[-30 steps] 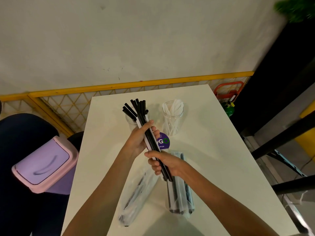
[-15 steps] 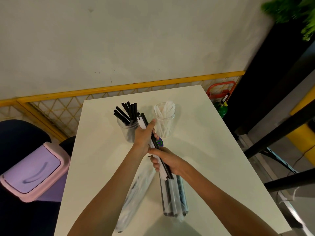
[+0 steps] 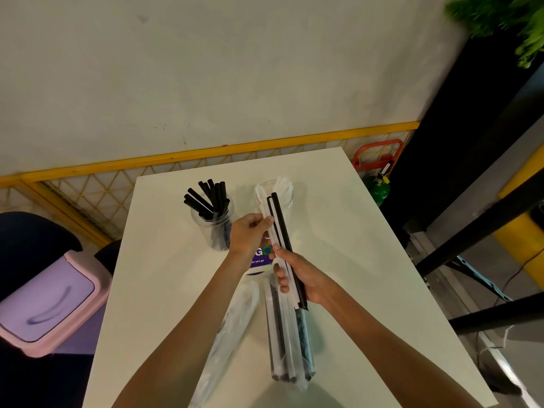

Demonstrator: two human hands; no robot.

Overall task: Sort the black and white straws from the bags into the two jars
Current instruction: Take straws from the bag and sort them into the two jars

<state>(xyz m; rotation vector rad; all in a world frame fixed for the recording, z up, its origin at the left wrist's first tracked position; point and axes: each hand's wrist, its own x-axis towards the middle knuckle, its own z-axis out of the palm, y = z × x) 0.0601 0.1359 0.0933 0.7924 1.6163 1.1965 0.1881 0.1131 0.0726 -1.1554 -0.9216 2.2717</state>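
Gripping a mixed straw bundle (image 3: 282, 228) in the right hand (image 3: 306, 279), tilted upward; pinching one white straw (image 3: 264, 206) with the left hand (image 3: 248, 234).

One view: head cam, wide-angle, worn by the person. Faces fwd + down across the white table (image 3: 338, 237) from its near end, toward the wall (image 3: 206, 83). Close range: left hand (image 3: 248, 234) and right hand (image 3: 303, 275) sit mid-frame, forearms enter from bottom edge.

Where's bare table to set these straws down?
Widest bare table lies right of the white straw jar and right bag, to the edge. A narrower strip runs left of the black straw jar and left bag. Crowded: the middle.
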